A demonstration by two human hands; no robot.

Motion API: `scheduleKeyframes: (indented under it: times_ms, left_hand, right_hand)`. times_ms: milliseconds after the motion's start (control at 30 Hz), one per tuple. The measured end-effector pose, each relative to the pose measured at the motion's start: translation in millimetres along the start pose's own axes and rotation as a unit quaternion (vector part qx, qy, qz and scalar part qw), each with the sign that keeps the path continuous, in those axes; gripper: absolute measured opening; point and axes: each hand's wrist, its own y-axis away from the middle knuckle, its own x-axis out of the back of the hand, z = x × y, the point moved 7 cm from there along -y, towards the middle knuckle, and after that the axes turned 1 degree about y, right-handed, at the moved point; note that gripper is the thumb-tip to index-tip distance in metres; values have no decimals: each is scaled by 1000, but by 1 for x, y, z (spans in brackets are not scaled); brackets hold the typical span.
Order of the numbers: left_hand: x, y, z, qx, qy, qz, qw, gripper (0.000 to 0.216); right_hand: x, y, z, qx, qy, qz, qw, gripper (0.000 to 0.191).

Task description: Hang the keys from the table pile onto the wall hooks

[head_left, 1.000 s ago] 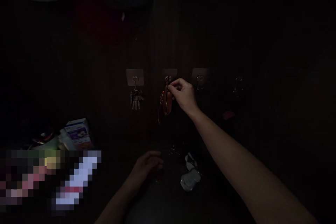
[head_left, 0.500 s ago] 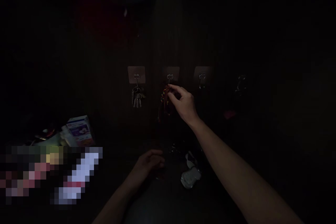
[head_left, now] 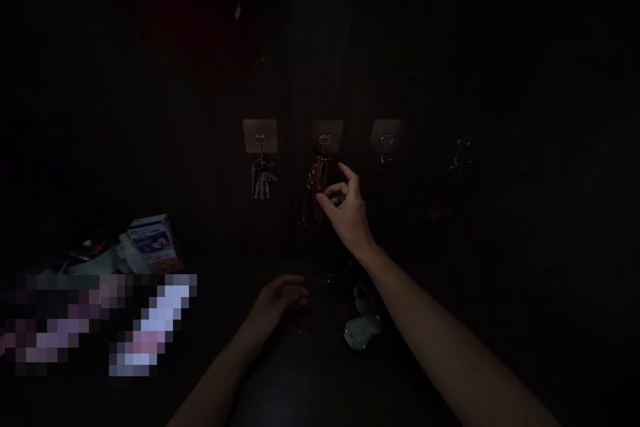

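The scene is very dark. A red key holder (head_left: 317, 180) hangs from the middle wall hook (head_left: 325, 141). My right hand (head_left: 345, 208) is raised just right of it, fingers loosely apart and holding nothing, fingertips close to the red piece. My left hand (head_left: 280, 301) rests low on the dark surface with its fingers curled; whether anything is under them stays hidden. A bunch of metal keys (head_left: 262, 181) hangs on the left hook (head_left: 259, 140).
A bare hook (head_left: 386, 145) and another faint one (head_left: 462, 152) sit further right on the dark wall. A pale crumpled object (head_left: 363, 329) lies on the surface near my left hand. A small white and purple box (head_left: 150, 243) stands at the left among clutter.
My right hand has let go of the red key holder, which now hangs from the middle hook, and has dropped slightly with fingers opening. My left hand has barely moved.
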Motion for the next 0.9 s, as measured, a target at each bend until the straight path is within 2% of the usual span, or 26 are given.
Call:
scheduleKeyframes:
  times_ms: [200,333,500,667,767,900]
  left_hand:
    - [23,-1,15,-37,-8,90,995,28]
    - [33,-2,20,-52,-67,105,991,27]
    - [32,-3,24,-65,-167,59,982,25]
    - [24,1,26,-80,-298,-3,951,23]
    - [18,5,21,-79,-334,-51,938,20]
    - [9,11,14,-88,-366,-109,920,23]
  right_hand:
    - [0,33,16,-30,2,-66,997,61]
    - [-4,60,27,-55,12,-131,990,56]
    - [-10,99,38,-84,45,-239,966,54]
    - [-9,132,48,-112,88,-323,935,53]
    - [-9,147,46,-106,135,-369,914,44]
    - [-13,161,35,-56,189,-404,893,22]
